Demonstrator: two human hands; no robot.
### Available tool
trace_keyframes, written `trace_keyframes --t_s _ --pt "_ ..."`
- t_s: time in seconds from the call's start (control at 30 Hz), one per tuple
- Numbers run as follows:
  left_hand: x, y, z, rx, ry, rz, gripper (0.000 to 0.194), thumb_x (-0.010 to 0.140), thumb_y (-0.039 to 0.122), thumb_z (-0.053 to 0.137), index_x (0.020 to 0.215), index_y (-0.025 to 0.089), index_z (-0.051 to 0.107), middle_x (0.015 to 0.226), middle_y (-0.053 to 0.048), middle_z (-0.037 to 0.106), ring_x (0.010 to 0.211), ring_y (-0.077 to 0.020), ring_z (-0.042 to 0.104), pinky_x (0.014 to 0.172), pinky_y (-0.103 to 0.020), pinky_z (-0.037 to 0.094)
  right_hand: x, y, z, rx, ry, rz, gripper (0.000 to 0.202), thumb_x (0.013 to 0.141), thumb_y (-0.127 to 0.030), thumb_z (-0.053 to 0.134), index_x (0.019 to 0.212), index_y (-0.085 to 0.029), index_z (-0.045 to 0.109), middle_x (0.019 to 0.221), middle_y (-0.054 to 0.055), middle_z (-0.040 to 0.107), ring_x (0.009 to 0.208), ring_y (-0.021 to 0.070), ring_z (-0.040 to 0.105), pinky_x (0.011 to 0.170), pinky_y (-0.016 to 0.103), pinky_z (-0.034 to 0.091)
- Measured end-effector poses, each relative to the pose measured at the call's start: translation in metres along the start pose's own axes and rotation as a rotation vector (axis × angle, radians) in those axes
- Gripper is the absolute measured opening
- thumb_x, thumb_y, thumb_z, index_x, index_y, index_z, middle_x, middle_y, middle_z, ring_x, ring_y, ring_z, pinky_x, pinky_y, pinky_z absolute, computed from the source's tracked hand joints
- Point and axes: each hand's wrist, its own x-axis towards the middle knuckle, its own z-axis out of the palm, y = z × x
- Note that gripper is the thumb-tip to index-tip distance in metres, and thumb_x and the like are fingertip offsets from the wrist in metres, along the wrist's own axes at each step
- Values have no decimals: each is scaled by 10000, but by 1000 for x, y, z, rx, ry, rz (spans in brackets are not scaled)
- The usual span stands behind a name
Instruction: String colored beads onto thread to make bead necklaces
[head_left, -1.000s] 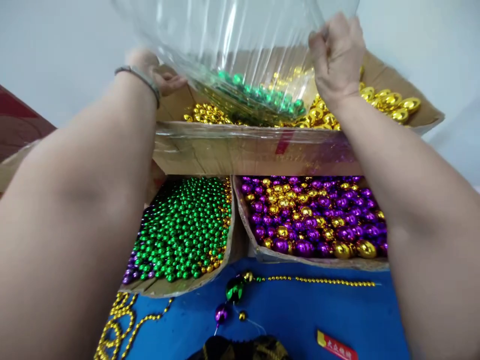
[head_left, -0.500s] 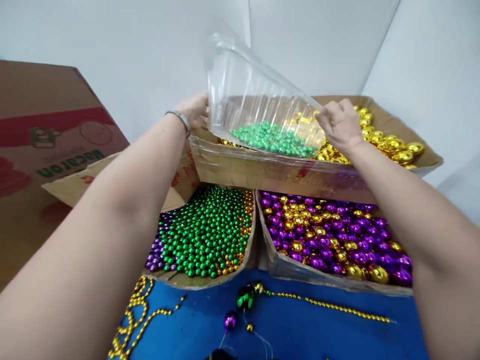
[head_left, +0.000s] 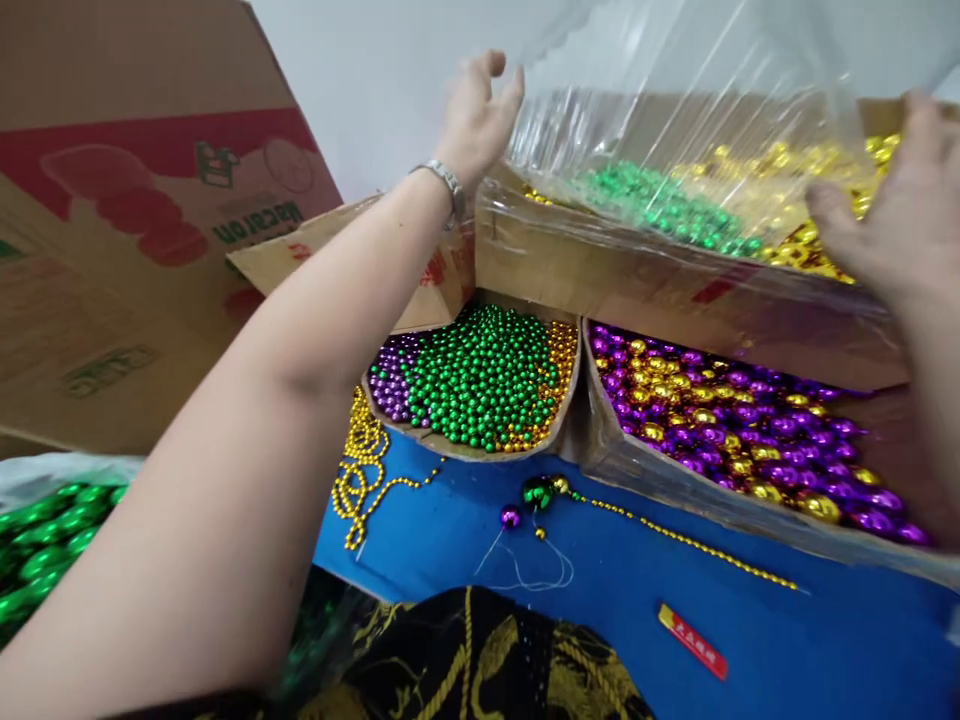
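Note:
My left hand [head_left: 480, 120], with a bracelet at the wrist, is raised with fingers apart beside the left edge of a clear plastic container [head_left: 675, 110]. On the other side my right hand [head_left: 892, 190] is spread, slightly blurred, and holds nothing visible. The clear container lies tilted over the upper cardboard box [head_left: 637, 250], with green beads [head_left: 667, 205] at its low part. Gold beads [head_left: 802, 250] show in the same box. Below are a box of green beads [head_left: 480, 380] with purple and gold ones, and a box of purple and gold beads [head_left: 720, 430].
A large printed carton [head_left: 165, 200] stands at the left, above a bag of green beads [head_left: 52, 540]. On the blue table [head_left: 622, 600] are gold bead strands [head_left: 360, 460], a strung ornament [head_left: 537, 493], a bead string [head_left: 690, 540] and a red cutter-like item [head_left: 694, 640].
Both hands have come off the clear container and opened, the right moving outward. The container now lies lower across the upper box. The view has shifted left and down.

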Motion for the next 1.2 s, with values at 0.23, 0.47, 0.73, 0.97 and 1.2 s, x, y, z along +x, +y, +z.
trace_keyframes --t_s 0.23,0.47,0.73,0.97,1.2 --pt "-190 27 -45 -117 -54 361 347 995 331 457 1301 184 527 1298 -74 614 1199 -167 583 1039 -335 480 -56 -114 -30 17 -8 -49 523 991 -458 391 1500 -440 270 1433 21 451 1328 302 453 1123 474 401" --pt "-317 -28 -1 57 -539 346 392 981 382 468 1245 116 581 1228 -153 641 1227 -278 561 1021 -473 478 -136 -225 79 514 -289 78 387 990 -448 410 1259 -229 581 1182 82 648 1090 211 618 972 433 518" --pt "-325 -94 19 401 -502 -128 800 915 580 477 1535 109 294 1607 -248 130 1478 -467 64 1144 -663 152 -155 -250 222 303 -599 785 691 945 -515 375 1457 -52 406 1477 268 386 1421 382 317 1155 606 235" --pt "-298 -129 41 255 -666 -371 826 927 653 309 1575 160 173 1629 -201 72 1481 -450 93 1164 -621 132 -157 -289 270 256 -602 887 740 964 -577 252 1535 -108 293 1589 217 206 1494 345 152 1193 581 117" --pt "-274 -145 78 -17 -655 -465 794 932 661 190 1578 201 164 1640 -91 111 1510 -346 60 1200 -580 112 -146 -308 301 297 -571 923 684 981 -561 144 1566 -213 212 1633 136 110 1515 318 57 1162 657 68"
